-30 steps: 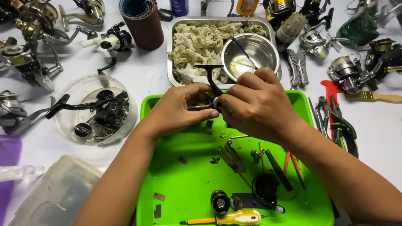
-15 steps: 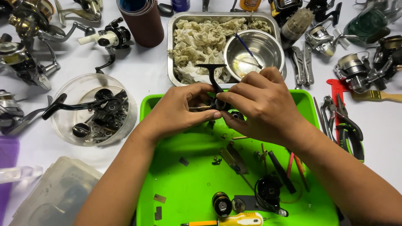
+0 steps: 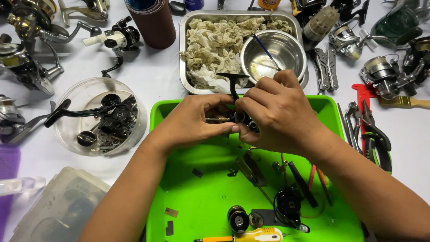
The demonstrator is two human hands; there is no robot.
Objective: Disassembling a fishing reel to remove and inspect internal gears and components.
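Both hands meet over the far edge of the bright green tray [image 3: 179, 206], and between them sits a small black fishing reel body [image 3: 242, 117]. The left hand [image 3: 192, 121] closes on it from the left, thumb and fingertips pinching its side, where a thin metal shaft points toward the palm. The right hand [image 3: 277, 112] wraps over it from the right and above, fingers curled down and clamped on the part, so most of the reel body is hidden. Only its black foot stem rises clear of the knuckles, ending in a flat bar just in front of the steel tray [image 3: 188, 27].

That rectangular steel tray lies just beyond the hands, filled with crumpled, stained rags [image 3: 215, 45] and a round steel bowl [image 3: 273, 54] with a thin blue-handled brush leaning in it. A dark red cylindrical container [image 3: 152, 22] stands to its left. Left of the green tray a clear round tub [image 3: 96, 116] holds black reel parts and a crank handle. A clear lidded plastic box [image 3: 58, 210] lies at the near left corner, beside a purple item at the edge.

Both forearms come in from the bottom of the view, angled inward, wrists raised slightly above the tray floor. On the tray lie small screws, a black spool [image 3: 286, 206], a black knob [image 3: 237, 218] and a yellow-handled screwdriver [image 3: 255, 235]. Green-handled pliers [image 3: 376, 143] and several assembled spinning reels lie to the right on the white table.
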